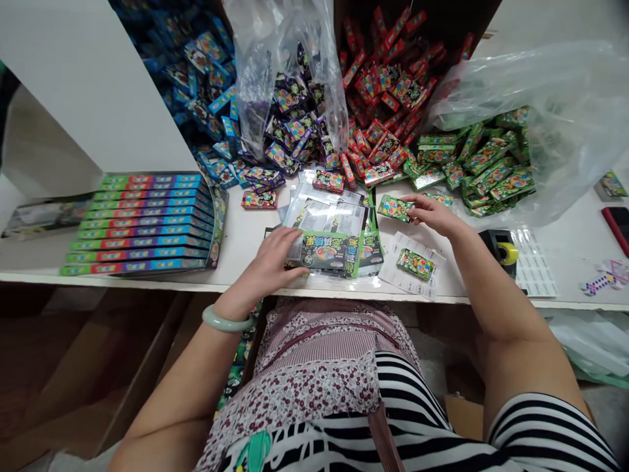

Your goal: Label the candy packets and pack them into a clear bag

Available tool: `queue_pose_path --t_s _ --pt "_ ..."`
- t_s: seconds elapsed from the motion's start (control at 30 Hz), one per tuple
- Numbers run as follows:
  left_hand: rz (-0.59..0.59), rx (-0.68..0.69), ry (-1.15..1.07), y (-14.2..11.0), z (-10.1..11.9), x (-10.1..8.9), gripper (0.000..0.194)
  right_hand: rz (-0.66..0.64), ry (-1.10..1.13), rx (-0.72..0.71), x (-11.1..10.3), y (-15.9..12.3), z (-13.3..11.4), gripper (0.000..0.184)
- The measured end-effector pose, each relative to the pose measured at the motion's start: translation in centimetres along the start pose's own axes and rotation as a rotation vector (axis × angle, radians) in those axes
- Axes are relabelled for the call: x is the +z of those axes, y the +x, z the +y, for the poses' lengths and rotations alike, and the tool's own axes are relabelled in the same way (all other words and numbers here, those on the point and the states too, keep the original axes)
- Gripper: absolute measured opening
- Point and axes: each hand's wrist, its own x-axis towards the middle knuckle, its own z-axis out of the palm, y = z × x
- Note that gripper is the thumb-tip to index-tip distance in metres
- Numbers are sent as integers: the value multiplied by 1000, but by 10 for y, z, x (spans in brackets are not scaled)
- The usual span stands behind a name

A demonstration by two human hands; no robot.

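My left hand [273, 260] presses on the left edge of a clear packaging bag with a green and black printed card [328, 252], near the table's front edge. My right hand [432, 213] pinches a small green box [394, 207] just right of the stack of clear bags [327, 210]. Another small green box [415, 264] lies on a sheet of labels [411, 283] in front of my right hand.
Heaps of small boxes fill the back: blue [204, 72], purple [289, 124] under a plastic bag, red [388, 85], green [484, 164] in a clear bag. Stacked flat display boxes [142, 223] sit at left. A tape dispenser [502, 248] and label sheets [536, 269] lie at right.
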Motion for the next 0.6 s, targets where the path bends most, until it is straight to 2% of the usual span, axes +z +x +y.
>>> queue_pose_path --t_s 0.07,0.13,0.2,0.3,0.37,0.43,0.5,0.57,0.6 --pt "-107 56 66 9 7 3 85 42 53 40 5 3 1 37" --pt "-193 75 125 16 11 6 91 141 110 102 12 5 3 35" --pt "-260 68 160 21 13 7 93 223 74 180 17 4 5 35" --pt "-309 48 181 24 11 8 90 253 -312 202 18 -1 7 30" --pt "-313 56 178 25 10 9 87 268 -629 75 14 -3 5 30" --pt "-298 68 167 26 12 8 85 230 -834 -121 8 2 3 43" --pt "-256 76 155 27 15 5 89 114 -939 -244 0 14 2 67" --pt "-176 81 136 28 18 0 95 -14 -994 -245 -7 28 3 83" --pt "-131 84 121 28 19 -3 98 -60 -1002 -224 -9 34 4 84"
